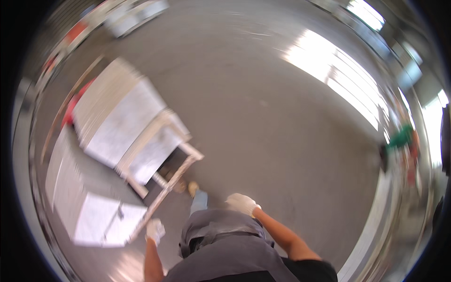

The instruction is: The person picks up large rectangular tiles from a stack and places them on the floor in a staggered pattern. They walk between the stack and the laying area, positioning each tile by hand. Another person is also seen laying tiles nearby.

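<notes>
My left hand, in a white glove, hangs low beside the near end of a wooden rail. A small gap seems to lie between them. My right hand, also gloved in white, is in front of my body above the floor, away from any object. Motion blur smears the fingers of both hands, and no held thing shows in either. Left of me stands a stack of pale sheets or boards with wooden bars across it. A second, lower stack has a white top and a small dark item on it.
Grey floor stretches ahead, with bright window light on it. A red object shows behind the stacks. White boxy units stand far left. At the right are a blurred green object and a pale floor strip.
</notes>
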`<state>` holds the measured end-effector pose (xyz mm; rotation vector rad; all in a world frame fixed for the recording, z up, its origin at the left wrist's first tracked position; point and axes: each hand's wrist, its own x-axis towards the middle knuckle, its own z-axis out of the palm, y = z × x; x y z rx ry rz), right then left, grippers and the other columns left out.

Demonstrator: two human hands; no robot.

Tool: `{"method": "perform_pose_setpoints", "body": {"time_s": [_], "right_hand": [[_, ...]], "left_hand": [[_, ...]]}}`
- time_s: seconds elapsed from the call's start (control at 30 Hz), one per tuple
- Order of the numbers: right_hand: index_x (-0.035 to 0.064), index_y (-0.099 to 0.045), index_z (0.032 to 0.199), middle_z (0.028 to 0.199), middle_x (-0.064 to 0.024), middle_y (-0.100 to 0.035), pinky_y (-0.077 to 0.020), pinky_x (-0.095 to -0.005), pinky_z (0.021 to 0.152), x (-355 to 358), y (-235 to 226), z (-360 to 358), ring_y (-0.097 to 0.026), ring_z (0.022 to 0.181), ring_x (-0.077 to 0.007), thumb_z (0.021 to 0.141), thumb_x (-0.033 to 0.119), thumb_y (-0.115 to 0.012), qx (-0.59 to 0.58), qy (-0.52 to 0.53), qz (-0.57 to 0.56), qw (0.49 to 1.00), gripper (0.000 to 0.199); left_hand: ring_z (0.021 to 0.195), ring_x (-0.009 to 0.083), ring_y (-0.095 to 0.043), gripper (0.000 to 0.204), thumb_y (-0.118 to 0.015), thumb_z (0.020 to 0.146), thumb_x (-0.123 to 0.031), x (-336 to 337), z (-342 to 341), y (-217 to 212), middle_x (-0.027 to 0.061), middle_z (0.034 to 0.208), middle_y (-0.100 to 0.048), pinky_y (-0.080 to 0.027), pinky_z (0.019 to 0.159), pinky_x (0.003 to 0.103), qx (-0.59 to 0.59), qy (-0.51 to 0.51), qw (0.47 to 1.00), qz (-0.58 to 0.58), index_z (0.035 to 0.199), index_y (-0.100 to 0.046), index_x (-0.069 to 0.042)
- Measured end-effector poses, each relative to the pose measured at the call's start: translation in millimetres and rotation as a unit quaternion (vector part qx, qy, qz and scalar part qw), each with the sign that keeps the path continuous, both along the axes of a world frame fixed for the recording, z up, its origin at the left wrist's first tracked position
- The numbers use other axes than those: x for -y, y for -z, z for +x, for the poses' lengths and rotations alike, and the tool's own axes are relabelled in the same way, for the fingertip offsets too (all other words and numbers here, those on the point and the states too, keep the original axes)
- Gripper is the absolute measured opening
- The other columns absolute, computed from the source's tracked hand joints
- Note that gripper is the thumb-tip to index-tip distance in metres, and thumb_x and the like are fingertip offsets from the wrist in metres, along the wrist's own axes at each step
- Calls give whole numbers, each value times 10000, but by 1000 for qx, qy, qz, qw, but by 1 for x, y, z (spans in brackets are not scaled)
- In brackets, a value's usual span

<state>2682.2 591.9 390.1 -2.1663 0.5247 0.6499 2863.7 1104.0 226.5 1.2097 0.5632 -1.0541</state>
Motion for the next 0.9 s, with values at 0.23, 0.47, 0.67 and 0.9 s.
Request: {"method": "perform_pose_setpoints", "body": {"time_s": [0.23,0.47,0.67,0.9], "right_hand": [[114,-664,1272,1249,-113,-682,-453,-373,1029,0,13,234,-616,1186,-309,954,413,-592,25,122,159,979,442],[-8,-600,1323,1177,-58,-655,-515,-287,901,2,46,531,-612,982,-120,976,289,-633,205,139,107,963,457],[-9,-580,1329,1191,-89,-655,-510,-337,990,-13,64,633,-632,1074,-169,993,279,-618,167,184,206,947,445],[-7,-582,1313,1155,-83,-653,-525,-347,983,3,91,615,-643,1080,-189,982,305,-623,99,240,236,936,457]], "left_hand": [[614,226,-499,270,-563,927,-264,-4,260,-80,43,671,-445,-409,547,424,318,-101,898,287,710,-537,-107],[1190,375,-576,655,-625,918,-508,-36,496,-109,250,1206,-642,-436,998,432,465,-231,684,512,1202,-585,81],[1341,329,-474,881,-671,877,-552,-35,595,-116,262,1436,-483,-361,1114,400,361,-340,789,363,1391,-433,123],[968,266,-640,557,-682,853,-392,-27,610,-96,216,1057,-701,-483,888,374,408,-439,690,406,1106,-661,104]]}}
